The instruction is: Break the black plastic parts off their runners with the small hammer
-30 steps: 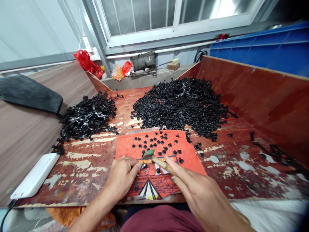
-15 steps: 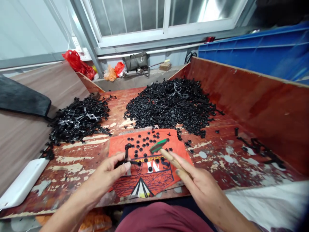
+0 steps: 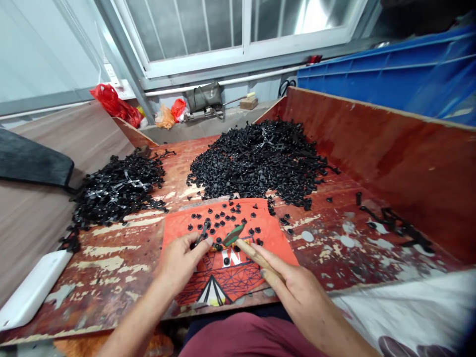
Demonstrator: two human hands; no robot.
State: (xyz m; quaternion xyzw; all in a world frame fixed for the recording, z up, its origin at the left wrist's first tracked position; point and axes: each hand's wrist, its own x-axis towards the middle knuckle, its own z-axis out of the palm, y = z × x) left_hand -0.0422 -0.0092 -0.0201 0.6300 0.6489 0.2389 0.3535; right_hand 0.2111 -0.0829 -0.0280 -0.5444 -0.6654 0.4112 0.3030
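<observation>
Over the red cloth (image 3: 275, 258), my left hand (image 3: 186, 258) pinches a dark jointed piece (image 3: 205, 229). My right hand (image 3: 284, 280) is closed round a wooden stick (image 3: 255, 255) with a green blade-like tip (image 3: 234, 235). That tip is just right of the piece in my left hand; whether they touch cannot be made out. Several small black round parts (image 3: 226, 261) lie scattered on the cloth around both hands.
A large heap of black parts (image 3: 256, 158) lies behind the cloth, a smaller heap (image 3: 117, 188) to the left. A white case (image 3: 33, 287) is at the left edge. A wooden board (image 3: 379, 148) and blue crate (image 3: 386, 74) stand right.
The view has shifted slightly. The green tip has moved left and down, closer to my left hand. The dark piece in my left hand has turned.
</observation>
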